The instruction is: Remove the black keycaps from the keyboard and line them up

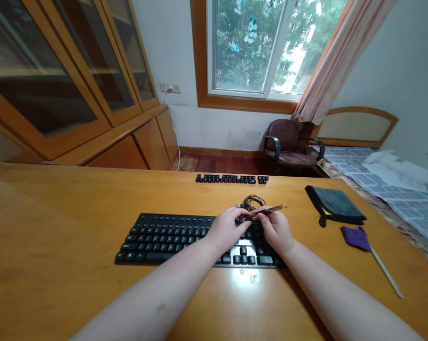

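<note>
A black keyboard [164,239] lies across the desk, its upper right part covered by my hands. My left hand [230,229] rests over the keys right of the middle, thumb and fingers closed in a pinch; whatever they grip is too small to make out. Close beside it, my right hand [276,232] is closed above the number-pad end. Between its thumb and fingers is a thin, dark pair of tweezers [276,209], pointing to the right. The coiled black cable [254,201] lies just behind the hands.
Several loose black keycaps [231,179] stand in rows along the desk's far edge. On the right lie a folded dark grey cloth [338,204] and a brush-like tool with a purple cloth [356,237] and pale handle. A chair [287,142] stands beyond the desk [57,246].
</note>
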Demonstrator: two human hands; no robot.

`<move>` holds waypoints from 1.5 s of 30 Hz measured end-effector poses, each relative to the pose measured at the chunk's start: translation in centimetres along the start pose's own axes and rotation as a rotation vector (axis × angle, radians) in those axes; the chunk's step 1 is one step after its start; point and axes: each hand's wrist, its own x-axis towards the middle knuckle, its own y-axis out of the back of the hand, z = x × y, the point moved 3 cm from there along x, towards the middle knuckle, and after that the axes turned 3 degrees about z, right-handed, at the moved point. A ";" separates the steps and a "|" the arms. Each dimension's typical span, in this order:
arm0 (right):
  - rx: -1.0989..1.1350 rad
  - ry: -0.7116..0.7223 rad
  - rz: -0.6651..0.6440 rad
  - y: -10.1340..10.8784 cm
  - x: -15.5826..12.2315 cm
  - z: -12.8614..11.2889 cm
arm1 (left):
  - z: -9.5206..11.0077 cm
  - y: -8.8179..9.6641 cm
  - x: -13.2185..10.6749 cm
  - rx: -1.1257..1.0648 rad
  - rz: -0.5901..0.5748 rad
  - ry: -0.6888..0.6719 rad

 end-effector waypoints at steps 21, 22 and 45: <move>0.248 -0.034 -0.033 -0.2 0.2 0.1 | -0.1 0.2 0.6 -0.353 -0.054 0.088; 0.280 -0.034 -0.024 -0.1 0.1 0.1 | -0.2 0.1 0.7 -0.417 -0.064 0.121; -0.066 0.172 -0.079 0.1 0.7 -0.2 | -1.9 -0.2 1.1 -0.653 -0.002 0.167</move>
